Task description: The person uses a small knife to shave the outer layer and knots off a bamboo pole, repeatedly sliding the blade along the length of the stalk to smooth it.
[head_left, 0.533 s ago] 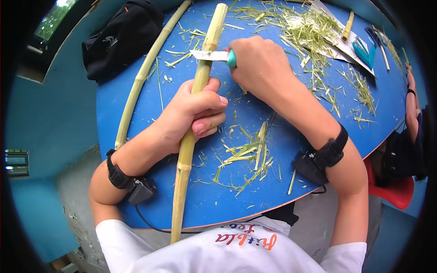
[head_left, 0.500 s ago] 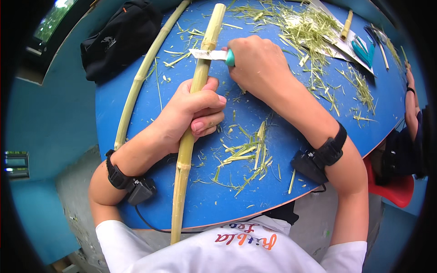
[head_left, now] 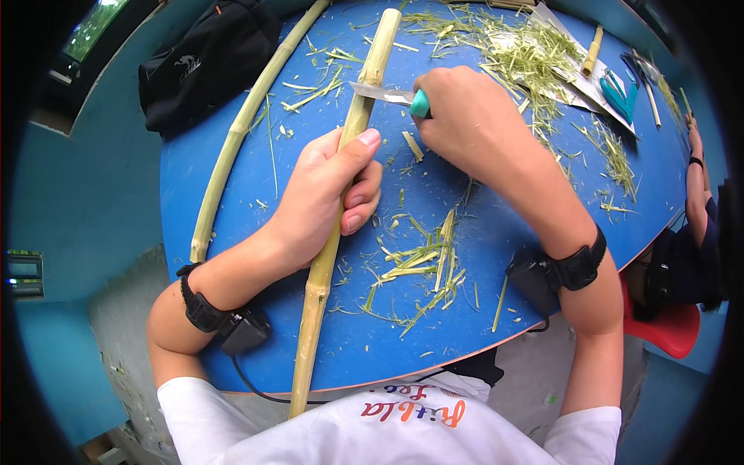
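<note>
A long pale green-yellow bamboo pole (head_left: 316, 287) slants up across the table, its lower end close to my shirt. Around its upper half my left hand (head_left: 329, 190) is wrapped, with the thumb laid along the stalk. My right hand (head_left: 469, 116) is closed on the teal handle of a knife (head_left: 391, 94). The knife's blade lies across the pole just below a node, above my left hand. A small bamboo chip (head_left: 412, 146) lies on the table under my right hand. Most of the knife handle is hidden in my fist.
On the blue table (head_left: 434, 209) a second bamboo pole (head_left: 236, 132) lies at left, beside a black bag (head_left: 209, 66). Shavings (head_left: 535, 58) heap over white paper at far right, near teal-handled scissors (head_left: 618, 97). Another person's arm (head_left: 697, 159) shows at the right edge.
The pole's upper end has shifted slightly right. My right hand and knife have moved right and slightly down. A chip now shows on the table, and my left thumb has straightened along the pole.
</note>
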